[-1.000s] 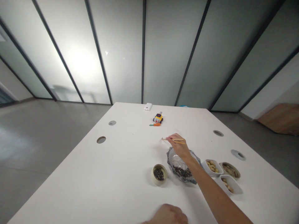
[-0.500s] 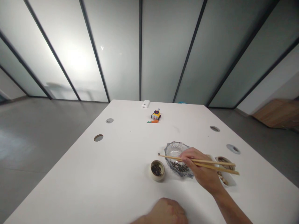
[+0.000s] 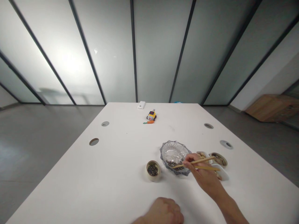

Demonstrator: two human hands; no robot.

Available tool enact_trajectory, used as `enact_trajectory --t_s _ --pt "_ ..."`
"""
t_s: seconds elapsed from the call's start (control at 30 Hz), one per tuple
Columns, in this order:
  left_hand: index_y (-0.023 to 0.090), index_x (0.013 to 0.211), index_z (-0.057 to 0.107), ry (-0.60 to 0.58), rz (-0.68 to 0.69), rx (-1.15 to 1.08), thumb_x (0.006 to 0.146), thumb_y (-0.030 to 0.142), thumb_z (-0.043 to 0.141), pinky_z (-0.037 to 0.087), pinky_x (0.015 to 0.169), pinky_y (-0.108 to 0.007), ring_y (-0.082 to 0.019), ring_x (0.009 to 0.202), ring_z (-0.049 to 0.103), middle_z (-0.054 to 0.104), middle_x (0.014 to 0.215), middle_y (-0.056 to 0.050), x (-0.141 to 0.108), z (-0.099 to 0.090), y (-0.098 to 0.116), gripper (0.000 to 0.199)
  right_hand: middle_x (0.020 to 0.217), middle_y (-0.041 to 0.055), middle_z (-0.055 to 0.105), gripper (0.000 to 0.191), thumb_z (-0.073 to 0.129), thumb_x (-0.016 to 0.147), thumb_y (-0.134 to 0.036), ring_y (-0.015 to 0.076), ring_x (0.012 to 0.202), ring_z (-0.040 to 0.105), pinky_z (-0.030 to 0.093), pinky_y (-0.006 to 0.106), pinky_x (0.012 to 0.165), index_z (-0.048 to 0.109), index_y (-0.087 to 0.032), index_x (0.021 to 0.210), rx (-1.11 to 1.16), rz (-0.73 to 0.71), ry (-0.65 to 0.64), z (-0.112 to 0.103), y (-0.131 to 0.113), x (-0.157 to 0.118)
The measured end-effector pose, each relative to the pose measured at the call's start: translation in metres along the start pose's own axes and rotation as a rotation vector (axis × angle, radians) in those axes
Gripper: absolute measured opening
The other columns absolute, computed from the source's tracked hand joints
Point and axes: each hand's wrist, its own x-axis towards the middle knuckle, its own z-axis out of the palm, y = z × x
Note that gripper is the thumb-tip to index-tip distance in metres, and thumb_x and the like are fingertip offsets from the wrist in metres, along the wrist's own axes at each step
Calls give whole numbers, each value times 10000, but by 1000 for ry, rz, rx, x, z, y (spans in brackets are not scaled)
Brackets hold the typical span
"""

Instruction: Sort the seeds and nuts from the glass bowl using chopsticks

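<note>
My right hand [image 3: 202, 174] grips a pair of wooden chopsticks [image 3: 203, 160]. Their tips dip into a scalloped clear glass bowl [image 3: 164, 149], among small dark bean-like pieces [image 3: 174, 165] at its near side. Whether the tips pinch a piece is too small to tell. Left of the glass bowl stands a small cream cup [image 3: 153, 178] that also holds dark pieces [image 3: 152, 170]. My left hand [image 3: 164, 211] rests closed on the table nearer to me, touching neither vessel, with no object showing in its fingers.
Partly behind my right hand are white dishes [image 3: 224, 175] with pale pieces and a round bowl [image 3: 225, 161] with brownish contents. Farther off lie a toy car [image 3: 151, 115], a toy carrot [image 3: 150, 122] and a white box-like device [image 3: 141, 105]. Round holes [image 3: 94, 142] pierce the white table [image 3: 105, 180].
The chopstick tips, which held a small dark piece beyond the cream cup, have moved right and down into the glass bowl. My left hand stays closed. The view has shifted slightly.
</note>
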Motion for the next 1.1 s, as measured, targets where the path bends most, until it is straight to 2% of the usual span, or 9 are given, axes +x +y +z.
enact_trajectory --t_s 0.1,0.2,0.37,0.53,0.73,0.93,1.1 --pt "205 737 611 21 -5 -9 1005 520 635 398 530 -251 -129 575 580 647 641 36 1 1 0 414 787 11 697 375 520 995 -566 201 738 650 514 314 680 654 -256 833 37 -32 -71 3 0 1" --pt "205 728 617 24 -12 -4 999 525 643 388 500 -255 -128 564 579 654 647 38 1 0 0 421 780 8 679 387 506 1015 -529 195 738 637 502 318 691 651 -249 791 33 -77 -73 6 5 1" --pt "211 723 623 18 -26 -28 984 506 673 384 495 -259 -132 581 585 667 662 41 1 -2 0 397 777 15 680 398 494 1026 -517 201 746 642 505 326 701 651 -246 781 50 -92 -32 10 16 -4" --pt "217 721 602 39 -3 -42 1004 522 636 416 535 -261 -133 620 608 667 669 48 -1 6 -3 417 804 28 716 391 506 1015 -534 214 760 672 528 336 708 679 -251 806 63 -88 57 11 25 -8" --pt "212 735 600 7 -4 -43 976 483 677 421 568 -249 -142 653 627 679 685 35 -3 13 -4 371 776 37 722 428 524 982 -596 218 724 675 546 339 672 679 -251 784 109 -56 160 11 25 -8" --pt "206 744 603 -32 -11 -47 979 473 672 424 573 -243 -142 657 619 676 693 29 -3 8 -4 363 800 38 728 403 521 997 -556 218 757 681 550 335 705 694 -250 800 146 -26 67 16 23 -9" --pt "202 766 610 -35 0 -45 1014 502 617 439 585 -244 -139 674 607 660 704 30 -3 5 -4 389 787 39 717 412 530 991 -561 215 738 668 540 330 697 684 -245 776 152 -18 70 19 24 -8"
